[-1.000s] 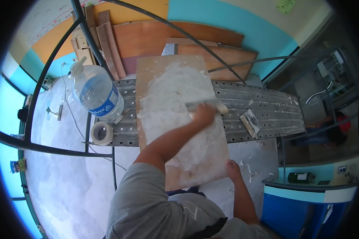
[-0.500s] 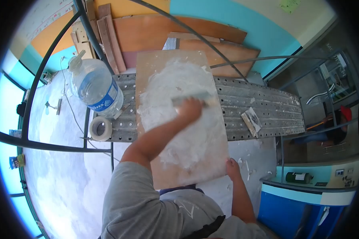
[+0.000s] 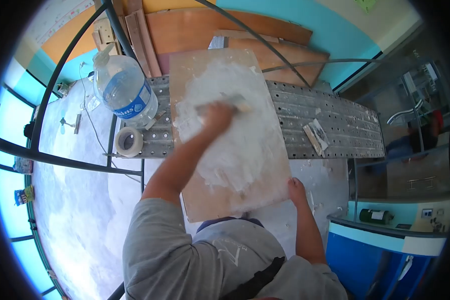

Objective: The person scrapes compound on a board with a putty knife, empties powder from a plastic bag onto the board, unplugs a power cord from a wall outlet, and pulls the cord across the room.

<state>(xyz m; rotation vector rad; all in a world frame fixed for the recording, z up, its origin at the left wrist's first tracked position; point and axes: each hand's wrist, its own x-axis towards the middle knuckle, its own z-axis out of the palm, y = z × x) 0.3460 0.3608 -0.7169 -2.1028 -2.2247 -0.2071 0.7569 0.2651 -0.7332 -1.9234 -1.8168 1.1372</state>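
In the head view, the left hand (image 3: 217, 116) is closed round a blurred trowel (image 3: 231, 99) at the middle of the board (image 3: 225, 202), the blade lying roughly crosswise. The right hand (image 3: 296, 190) grips the board's edge near its near right corner. The board lies across the metal plank (image 3: 335, 112), its long axis running away from the body. Lettering on the bottle's blue label (image 3: 130, 104) is unclear.

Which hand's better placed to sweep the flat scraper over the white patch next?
Probably the left hand: it holds the grey flat-bladed scraper over the white-smeared brown rectangular board. The right hand grips the board's right edge.
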